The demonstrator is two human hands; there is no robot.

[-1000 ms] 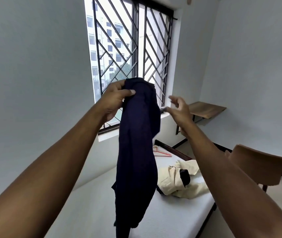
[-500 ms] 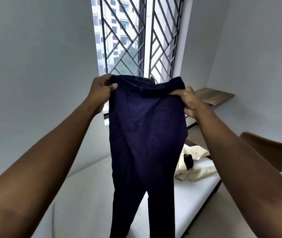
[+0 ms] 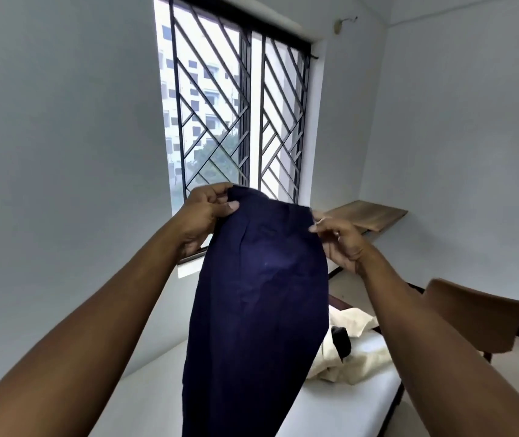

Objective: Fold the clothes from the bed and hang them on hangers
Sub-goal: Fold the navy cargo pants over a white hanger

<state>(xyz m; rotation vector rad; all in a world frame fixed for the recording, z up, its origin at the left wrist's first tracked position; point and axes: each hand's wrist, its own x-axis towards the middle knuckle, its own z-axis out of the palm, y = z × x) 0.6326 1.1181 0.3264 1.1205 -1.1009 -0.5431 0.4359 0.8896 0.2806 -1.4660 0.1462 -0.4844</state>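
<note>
Bed (image 3: 157, 389): a white mattress across the lower frame, from 7 to 4 o'clock. Navy trousers (image 3: 261, 294): held in the air above the bed at frame centre, with the waistband toward 12 o'clock and the legs hanging out of view at 6 o'clock. The long axis runs vertically, leaning slightly toward 7 o'clock. Cream garment (image 3: 356, 357): crumpled on the bed at 4 o'clock, partly behind the trousers and not yet folded. Left hand (image 3: 207, 212): its grip is closed on the waistband corner at 11 o'clock, thumb over the cloth. Right hand (image 3: 343, 244): a narrow fingertip grip on the opposite corner at 1 o'clock. The step in hand appears to be spreading the trousers by the waistband before folding. The next move likely calls for matching the legs lengthwise, then finding a hanger; none is in view.
</note>
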